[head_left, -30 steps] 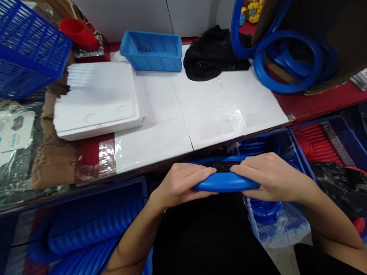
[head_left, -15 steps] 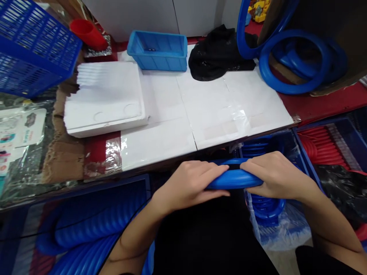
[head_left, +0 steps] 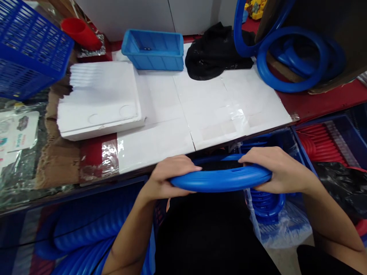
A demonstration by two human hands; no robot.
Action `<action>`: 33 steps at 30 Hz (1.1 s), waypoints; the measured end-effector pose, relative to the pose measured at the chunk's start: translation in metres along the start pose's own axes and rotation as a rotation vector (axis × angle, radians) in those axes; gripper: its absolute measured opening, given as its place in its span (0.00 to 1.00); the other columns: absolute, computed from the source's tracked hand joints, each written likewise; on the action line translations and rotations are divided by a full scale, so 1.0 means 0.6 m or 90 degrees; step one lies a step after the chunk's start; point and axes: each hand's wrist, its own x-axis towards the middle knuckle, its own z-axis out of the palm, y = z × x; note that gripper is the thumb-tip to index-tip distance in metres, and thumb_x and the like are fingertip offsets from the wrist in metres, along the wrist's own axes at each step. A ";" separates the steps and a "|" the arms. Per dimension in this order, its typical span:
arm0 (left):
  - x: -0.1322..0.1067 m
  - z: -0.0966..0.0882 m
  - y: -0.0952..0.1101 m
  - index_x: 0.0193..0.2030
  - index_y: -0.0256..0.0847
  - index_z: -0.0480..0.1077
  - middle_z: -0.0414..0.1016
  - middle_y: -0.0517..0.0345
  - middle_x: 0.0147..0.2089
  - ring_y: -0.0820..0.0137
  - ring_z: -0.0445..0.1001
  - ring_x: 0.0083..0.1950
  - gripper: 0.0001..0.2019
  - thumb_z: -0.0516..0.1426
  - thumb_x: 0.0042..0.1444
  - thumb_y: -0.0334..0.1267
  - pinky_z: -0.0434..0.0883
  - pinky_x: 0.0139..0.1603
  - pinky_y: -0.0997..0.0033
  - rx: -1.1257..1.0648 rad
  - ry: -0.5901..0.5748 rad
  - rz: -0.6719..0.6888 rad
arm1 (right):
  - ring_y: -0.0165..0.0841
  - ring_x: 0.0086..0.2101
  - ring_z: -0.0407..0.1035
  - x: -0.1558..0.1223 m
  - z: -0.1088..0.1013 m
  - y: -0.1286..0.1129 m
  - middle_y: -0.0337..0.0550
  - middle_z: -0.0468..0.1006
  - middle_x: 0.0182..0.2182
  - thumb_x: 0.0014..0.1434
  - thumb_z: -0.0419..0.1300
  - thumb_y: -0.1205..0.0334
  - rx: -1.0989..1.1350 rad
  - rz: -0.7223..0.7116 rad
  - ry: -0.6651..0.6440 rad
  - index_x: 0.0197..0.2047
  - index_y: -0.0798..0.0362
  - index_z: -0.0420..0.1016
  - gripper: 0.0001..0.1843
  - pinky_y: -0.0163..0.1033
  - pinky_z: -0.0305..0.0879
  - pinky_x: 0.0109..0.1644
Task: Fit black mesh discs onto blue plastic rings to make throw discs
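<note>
A blue plastic ring is held nearly flat in front of my body, just below the table's front edge. My left hand wraps round its left side, thumb on top and fingers beneath. On the opposite side, my right hand is closed round the ring's right part. The far rim shows only in part behind the fingers. Similar blue rings stand and lie in an open box at the table's right end.
A white foam block, a light blue bin and black cloth lie on the white-covered table. Stacked blue rings fill a crate at lower left. Red rings sit in a crate at right.
My left hand has slid left along the ring, so the hands are farther apart and more of the ring's near side shows. My right hand still grips the ring.
</note>
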 end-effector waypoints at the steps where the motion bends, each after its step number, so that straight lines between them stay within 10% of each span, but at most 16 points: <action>1: -0.011 -0.015 -0.004 0.65 0.43 0.77 0.87 0.46 0.47 0.56 0.86 0.48 0.28 0.73 0.59 0.44 0.83 0.53 0.55 -0.030 0.013 -0.018 | 0.36 0.42 0.78 -0.006 -0.003 0.007 0.42 0.83 0.45 0.60 0.68 0.64 0.027 0.011 0.011 0.59 0.49 0.74 0.24 0.39 0.65 0.47; 6: -0.009 -0.020 0.030 0.70 0.44 0.72 0.84 0.45 0.59 0.58 0.84 0.59 0.30 0.70 0.64 0.42 0.81 0.61 0.61 0.077 -0.122 -0.200 | 0.34 0.34 0.75 -0.015 0.017 0.011 0.37 0.82 0.37 0.58 0.68 0.64 -0.024 0.031 0.018 0.51 0.50 0.75 0.17 0.38 0.59 0.39; 16: 0.067 0.096 0.059 0.65 0.35 0.70 0.85 0.49 0.51 0.62 0.86 0.43 0.21 0.59 0.75 0.48 0.78 0.39 0.65 0.282 -0.170 -0.095 | 0.35 0.28 0.73 0.014 0.043 -0.036 0.40 0.80 0.31 0.68 0.67 0.58 -0.239 0.002 -0.032 0.43 0.53 0.74 0.09 0.43 0.43 0.33; 33: 0.029 0.030 0.037 0.67 0.40 0.75 0.88 0.46 0.53 0.62 0.88 0.50 0.26 0.69 0.64 0.39 0.83 0.53 0.67 0.085 -0.010 -0.017 | 0.32 0.34 0.75 0.006 0.005 -0.027 0.38 0.83 0.39 0.68 0.68 0.54 0.037 0.018 -0.070 0.55 0.49 0.76 0.16 0.38 0.58 0.38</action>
